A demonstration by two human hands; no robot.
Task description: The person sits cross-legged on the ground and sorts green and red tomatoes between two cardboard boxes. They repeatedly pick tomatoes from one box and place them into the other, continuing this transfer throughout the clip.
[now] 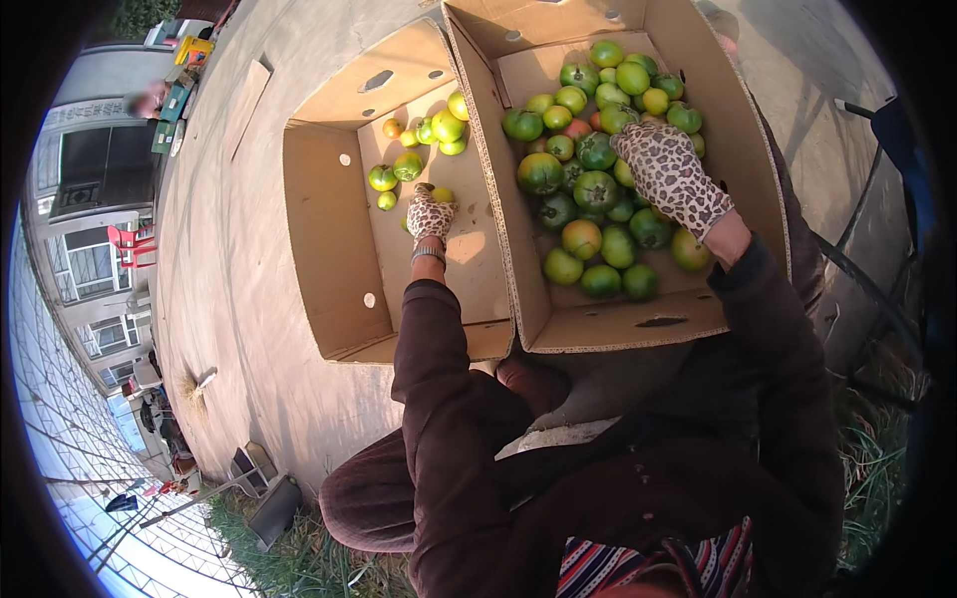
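Two cardboard boxes stand side by side before me. The left cardboard box (321,224) holds several green and yellowish tomatoes (408,167) near its far side. My left hand (431,215), in a leopard-print glove, is low inside it, beside a yellowish tomato (442,195); whether it grips one is not clear. The right cardboard box (523,299) holds a large heap of green tomatoes (596,190), a few tinged orange or red. My right hand (668,172), gloved alike, reaches over the heap with its fingertips at a green tomato (617,118); its grip is partly hidden.
A flat cardboard piece (250,108) lies on the concrete ground left of the boxes. A long-handled dustpan (275,512) is at lower left by grass. Farther off are a red plastic chair (133,245) and a blurred person (146,101). Dark metal tubing stands at right.
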